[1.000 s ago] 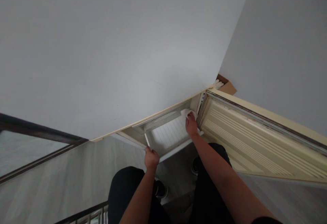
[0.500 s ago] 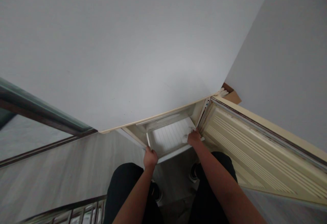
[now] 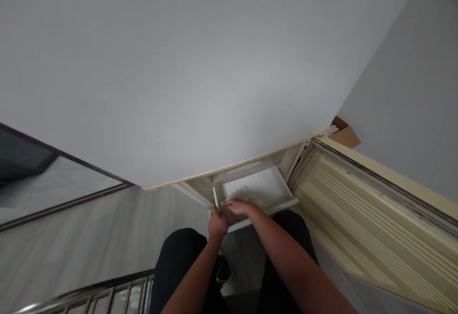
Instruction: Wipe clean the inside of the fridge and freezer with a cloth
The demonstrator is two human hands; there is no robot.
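My right hand (image 3: 240, 206) swept to eight o'clock in the white rectangular drawer (image 3: 270, 185), uncovering its three-o'clock end; can't tell its grip. Left hand (image 3: 217, 222) clamps the eight-o'clock corner.

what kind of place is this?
Probably a room in a home, at an open fridge or freezer: a cream ribbed door standing open, a white drawer in the compartment beside it, and a grey wood-look floor.
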